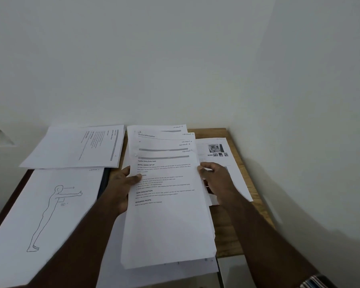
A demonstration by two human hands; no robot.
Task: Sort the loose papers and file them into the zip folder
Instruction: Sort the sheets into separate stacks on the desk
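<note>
A fanned stack of printed papers (pixel 166 215), each marked with a handwritten section label at its top right, is held above the wooden table (pixel 235 235). My left hand (pixel 121 190) grips the stack's left edge, thumb on the top sheet. My right hand (pixel 215 179) holds the right edge, thumb on the front and fingers behind. A sheet with a standing-figure drawing (pixel 50 215) lies at the left, over a dark folder edge (pixel 104 181) that may be the zip folder. Another text sheet (pixel 75 148) lies turned sideways at the back left. A page with small photos (pixel 220 154) lies behind my right hand.
The table stands in a corner, with white walls at the back and on the right. Its front right edge meets a pale surface (pixel 235 271). More white paper (pixel 112 273) lies under the held stack near the front.
</note>
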